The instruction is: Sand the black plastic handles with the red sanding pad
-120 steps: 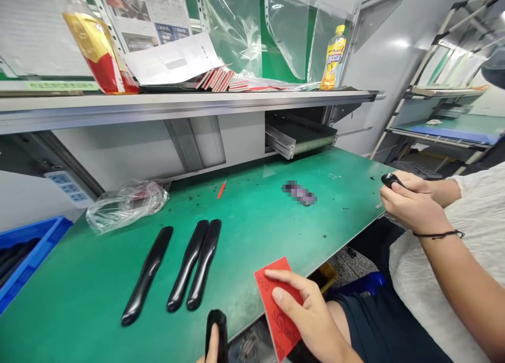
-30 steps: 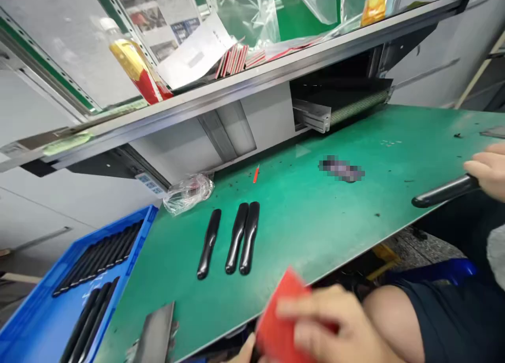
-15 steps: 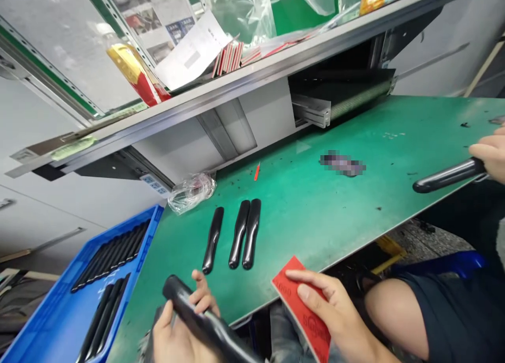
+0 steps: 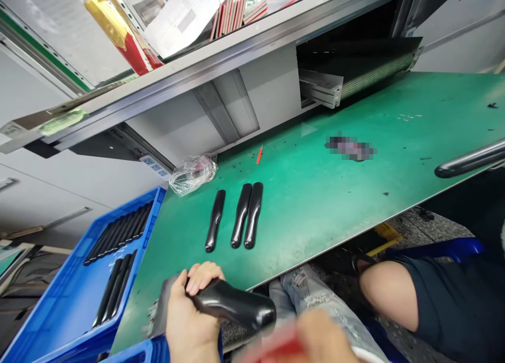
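Note:
My left hand point(image 4: 197, 305) is wrapped round one end of a glossy black handle-shaped piece point(image 4: 236, 304), whose free rounded end points to the right. Close to that end, blurred by motion, my right hand point(image 4: 321, 334) holds a red sanding pad point(image 4: 278, 344) at the bottom edge of the view. Three similar black pieces lie on the green table point(image 4: 315, 205) beyond my hands: one point(image 4: 215, 221) apart on the left, and two point(image 4: 241, 215) point(image 4: 253, 215) side by side.
A blue tray point(image 4: 71, 300) with several black pieces stands at the left. A clear plastic bag point(image 4: 194, 174) and a small red tool point(image 4: 259, 154) lie farther back. At the right, another black piece point(image 4: 469, 160) extends over the table beside a seated person's knee point(image 4: 389, 294).
My left hand has closed round the black piece, which now points more to the right. My right hand has moved down and left with the red pad. The view has shifted slightly.

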Demonstrator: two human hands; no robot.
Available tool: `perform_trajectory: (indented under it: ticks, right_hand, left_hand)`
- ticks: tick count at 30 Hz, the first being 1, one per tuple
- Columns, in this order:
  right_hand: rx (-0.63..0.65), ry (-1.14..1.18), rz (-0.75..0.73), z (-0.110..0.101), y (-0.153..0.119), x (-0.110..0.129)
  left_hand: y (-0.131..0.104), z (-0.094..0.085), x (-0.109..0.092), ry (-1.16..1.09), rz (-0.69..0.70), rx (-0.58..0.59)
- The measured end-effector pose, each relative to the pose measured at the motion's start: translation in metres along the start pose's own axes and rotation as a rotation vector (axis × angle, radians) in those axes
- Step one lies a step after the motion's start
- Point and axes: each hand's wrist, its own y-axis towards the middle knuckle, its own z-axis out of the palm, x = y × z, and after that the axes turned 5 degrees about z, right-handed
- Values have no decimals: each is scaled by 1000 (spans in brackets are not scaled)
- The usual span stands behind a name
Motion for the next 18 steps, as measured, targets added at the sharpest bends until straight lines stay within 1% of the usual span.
perform_trajectory:
  ticks: [1, 2, 3, 6, 7, 8, 9, 10, 11, 13, 14, 15, 17, 18]
  right_hand:
    - [-34, 4, 29, -3, 5, 2]
    - [-41, 25, 53, -6, 8, 5]
    - [5, 70, 66, -8, 10, 7]
    - [305, 241, 52, -10, 13, 10]
    - [349, 279, 56, -9, 15, 10]
    - [326, 295, 83, -8, 16, 9]
    - [262, 301, 131, -6, 18, 8]
    - [227, 308, 165, -5, 20, 6]
    - [257, 324, 189, -3, 21, 5]
    - [413, 338, 199, 0, 23, 2]
    - [438, 319, 196, 1, 24, 0]
    - [385, 282, 204, 1, 25, -2]
    - [144, 176, 225, -3, 27, -5]
    - [43, 115, 207, -8, 28, -6]
  left_hand:
    - [-1, 0, 0, -15, -5, -7]
    - [-2, 0, 0, -31, -7, -15]
    - [-3, 0, 0, -46, -15, -22]
    - [-8, -1, 0, -92, -78, -34]
    - [-10, -2, -1, -110, -105, -36]
    - [-12, -4, -2, -126, -137, -32]
    - [-13, -7, -5, -139, -170, -23]
    - [-14, -9, -8, -145, -209, -13]
    - [-13, -12, -11, -152, -244, -1]
    - [-13, -16, -16, -159, -323, 40]
    - [-13, -16, -18, -158, -383, 76]
    - [-13, -15, -20, -152, -459, 128]
    - [-16, -7, -21, -98, -620, 288]
    - [-16, -1, -23, -40, -643, 371]
